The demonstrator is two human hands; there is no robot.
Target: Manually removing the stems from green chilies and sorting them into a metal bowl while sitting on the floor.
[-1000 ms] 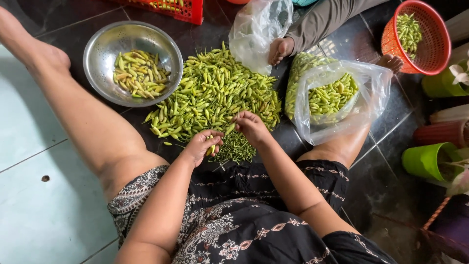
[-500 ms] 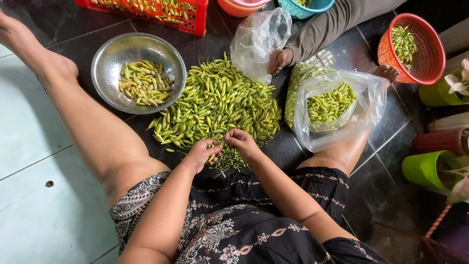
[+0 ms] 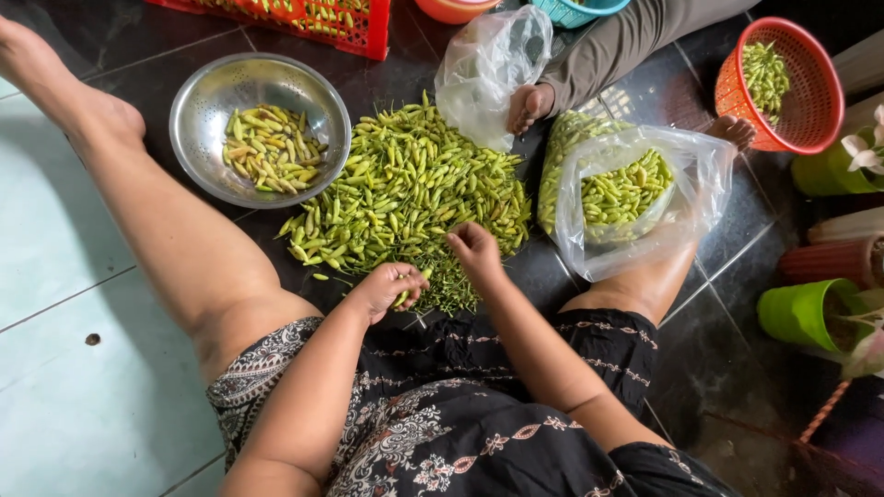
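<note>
Left hand (image 3: 391, 287) fingers closed on small green chilies (image 3: 402, 296), right hand (image 3: 474, 250) pinching one at the floor pile (image 3: 405, 198). Light, firm, smooth pods; best pinched near the stem.

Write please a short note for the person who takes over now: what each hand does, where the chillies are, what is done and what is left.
Left hand: closed around a green chilli, just in front of the lap.
Right hand: fingers pinched at the near edge of the chilli pile; what it grips is too small to tell.
Chillies: main pile on the dark floor tiles; a small heap of stems lies by the hands.
Done: some chillies lie in the steel bowl; more fill the clear plastic bag.
Left: the big pile on the floor.
Nearby: another person's foot, and an orange basket with chillies.
</note>
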